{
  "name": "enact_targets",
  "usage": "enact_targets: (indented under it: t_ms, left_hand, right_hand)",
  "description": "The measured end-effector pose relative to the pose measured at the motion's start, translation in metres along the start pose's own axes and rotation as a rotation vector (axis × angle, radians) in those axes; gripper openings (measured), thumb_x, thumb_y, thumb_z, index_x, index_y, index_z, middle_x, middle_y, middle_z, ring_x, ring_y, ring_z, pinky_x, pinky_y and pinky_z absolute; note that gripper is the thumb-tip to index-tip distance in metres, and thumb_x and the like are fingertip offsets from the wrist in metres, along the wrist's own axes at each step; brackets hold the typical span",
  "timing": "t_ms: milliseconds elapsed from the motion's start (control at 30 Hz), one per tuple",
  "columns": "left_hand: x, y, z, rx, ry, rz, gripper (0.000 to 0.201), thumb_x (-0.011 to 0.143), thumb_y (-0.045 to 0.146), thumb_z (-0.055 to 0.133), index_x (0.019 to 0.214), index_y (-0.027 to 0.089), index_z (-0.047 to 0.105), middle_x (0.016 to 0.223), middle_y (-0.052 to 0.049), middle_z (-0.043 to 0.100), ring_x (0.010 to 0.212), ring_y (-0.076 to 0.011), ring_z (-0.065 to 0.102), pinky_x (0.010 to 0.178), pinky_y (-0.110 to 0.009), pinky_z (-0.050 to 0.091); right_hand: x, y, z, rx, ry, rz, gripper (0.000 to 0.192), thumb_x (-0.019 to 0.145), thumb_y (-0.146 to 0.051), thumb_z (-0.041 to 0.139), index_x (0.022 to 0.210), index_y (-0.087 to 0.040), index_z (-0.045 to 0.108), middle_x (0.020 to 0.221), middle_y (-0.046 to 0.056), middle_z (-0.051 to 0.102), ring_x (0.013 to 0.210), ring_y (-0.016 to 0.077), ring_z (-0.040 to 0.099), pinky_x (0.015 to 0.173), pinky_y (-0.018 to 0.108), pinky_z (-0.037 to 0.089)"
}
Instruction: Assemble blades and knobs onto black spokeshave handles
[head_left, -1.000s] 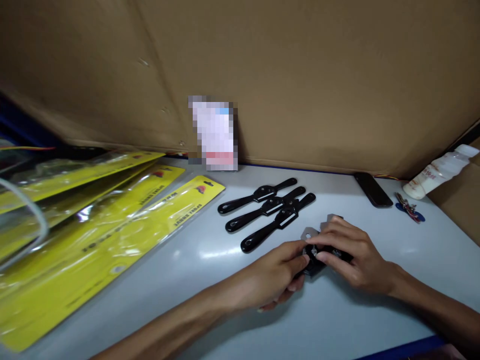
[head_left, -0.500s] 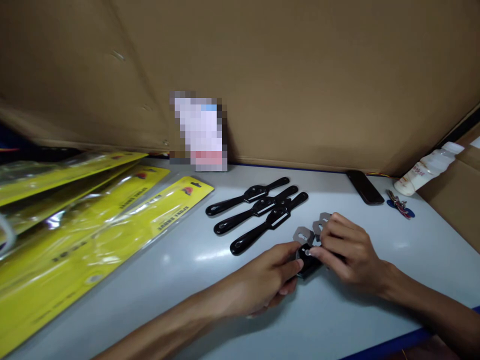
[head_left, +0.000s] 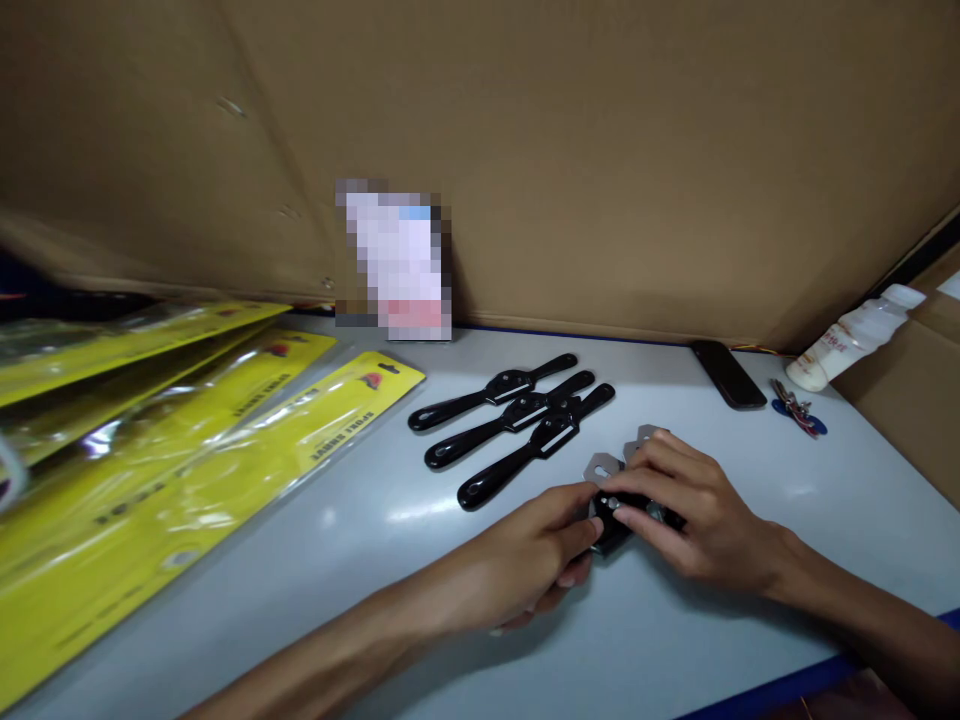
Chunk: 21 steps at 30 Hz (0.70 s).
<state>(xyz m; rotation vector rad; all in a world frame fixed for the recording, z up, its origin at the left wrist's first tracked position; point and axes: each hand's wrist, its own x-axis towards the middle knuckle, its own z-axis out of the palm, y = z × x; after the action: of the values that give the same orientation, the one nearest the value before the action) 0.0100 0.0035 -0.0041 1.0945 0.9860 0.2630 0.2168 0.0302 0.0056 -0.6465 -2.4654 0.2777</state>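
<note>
Clear plastic sleeves with yellow printed backing cards lie fanned over the left end of the pale grey table; what they hold besides the cards cannot be made out. A white squeezable tube lies on its side at the far right corner, leaning onto a cardboard flap.

Near the front edge, right of the middle, both hands meet over a small black metal tool body that rests on the table. The left hand pinches its left end between thumb and fingertips. The right hand lies curled over its right part, fingers pressing down on it, with a bright screw head showing between the two hands. Two flat grey metal blades with slots lie just behind the hands, touching each other.

Further back, toward the middle, three black two-handled spokeshaves lie side by side, slanted. A black slab-shaped phone lies near the back edge, with a bunch of keys on a blue tag just to its right.

A brown cardboard wall stands along the back edge, with a blurred-out card propped against it.
</note>
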Motion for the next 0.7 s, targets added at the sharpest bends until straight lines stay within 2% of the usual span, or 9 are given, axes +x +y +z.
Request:
enact_targets:
  t_ms: [200,333,433,533,700]
  left_hand:
    - [-0.001,0.005,-0.001,-0.036,-0.024,-0.044,0.012,0.096,0.033,0.045,0.1,0.022,0.044,0.065,0.01,0.042,0.037,-0.0038,0.028,0.031,-0.018,0.019]
    - [-0.001,0.008,-0.002,-0.061,-0.028,-0.082,0.011,0.099,0.026,0.037,0.106,0.022,0.044,0.06,0.011,0.039,0.036,-0.0048,0.024,0.03,-0.018,0.016]
    - [-0.001,0.011,-0.002,-0.084,-0.039,-0.091,0.014,0.099,0.025,0.034,0.109,0.023,0.044,0.059,0.011,0.037,0.036,-0.0054,0.022,0.029,-0.018,0.015]
    - [-0.003,0.013,-0.001,-0.085,-0.031,-0.085,0.015,0.099,0.024,0.035,0.109,0.022,0.045,0.06,0.01,0.037,0.037,-0.0052,0.023,0.029,-0.017,0.015]
    - [-0.003,0.013,-0.001,-0.076,-0.023,-0.091,0.015,0.1,0.024,0.034,0.11,0.022,0.044,0.061,0.01,0.037,0.037,-0.0053,0.024,0.029,-0.016,0.016]
  right_hand:
    - [0.0,0.002,0.007,0.136,-0.003,-0.023,0.028,0.092,-0.005,0.05,0.095,-0.021,0.072,0.09,0.006,0.063,0.082,0.0172,0.054,0.071,0.033,0.047]
    - [0.002,-0.001,0.005,0.169,0.029,0.034,0.026,0.093,-0.008,0.051,0.106,-0.021,0.07,0.093,0.007,0.064,0.085,0.018,0.056,0.074,0.036,0.048]
    - [0.002,-0.003,0.002,0.108,0.058,0.095,0.019,0.091,-0.019,0.062,0.11,-0.017,0.064,0.092,0.007,0.064,0.084,0.0196,0.055,0.073,0.037,0.048]
    - [0.0,-0.004,0.001,0.005,0.061,0.088,0.026,0.087,-0.031,0.071,0.105,-0.014,0.062,0.09,0.008,0.064,0.081,0.0202,0.053,0.071,0.037,0.046]
    - [-0.002,-0.002,0.005,-0.067,0.057,0.03,0.018,0.091,-0.029,0.067,0.1,-0.014,0.063,0.087,0.007,0.063,0.082,0.0197,0.052,0.071,0.036,0.046]
